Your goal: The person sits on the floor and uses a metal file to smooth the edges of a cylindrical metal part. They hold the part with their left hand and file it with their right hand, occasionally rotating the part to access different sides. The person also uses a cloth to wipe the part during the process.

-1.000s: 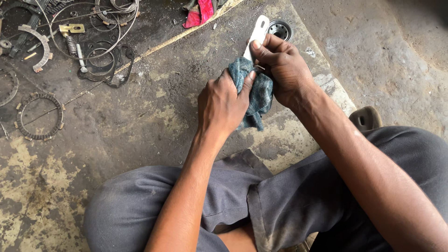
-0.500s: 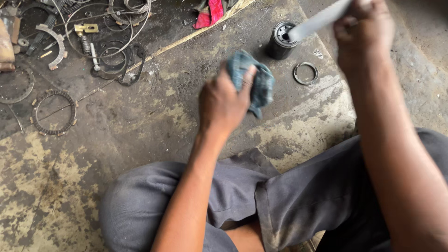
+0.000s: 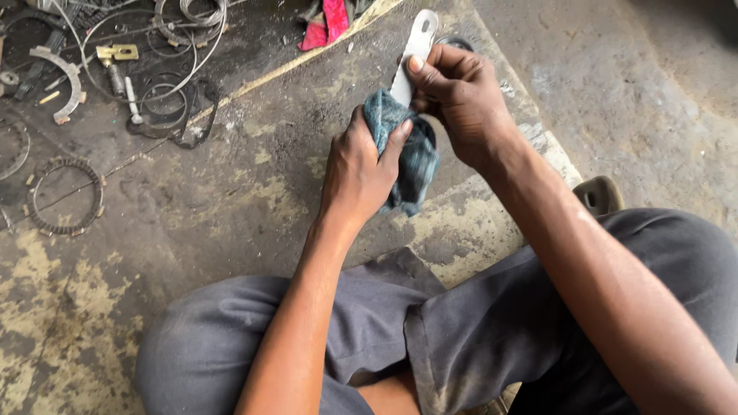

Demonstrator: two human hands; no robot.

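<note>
My left hand (image 3: 357, 165) grips a crumpled blue-green rag (image 3: 411, 154), wrapped around the lower end of a flat, pale metal bracket (image 3: 417, 42). My right hand (image 3: 457, 96) holds that bracket by its middle, thumb on its face, with the rounded holed end sticking up past my fingers. Both hands meet above my crossed legs in grey trousers. A dark round part (image 3: 455, 42) on the floor is mostly hidden behind my right hand.
Stained concrete floor. At the upper left lie metal rings, wire loops (image 3: 165, 100), a toothed ring (image 3: 65, 196), a curved bracket (image 3: 65, 73) and bolts. A red cloth (image 3: 330, 21) lies at the top. A sandal (image 3: 598, 196) sits by my right leg.
My right hand swung the bracket up and to the right, away from the rag, and has now brought it back into the rag. The left hand stayed on the rag.
</note>
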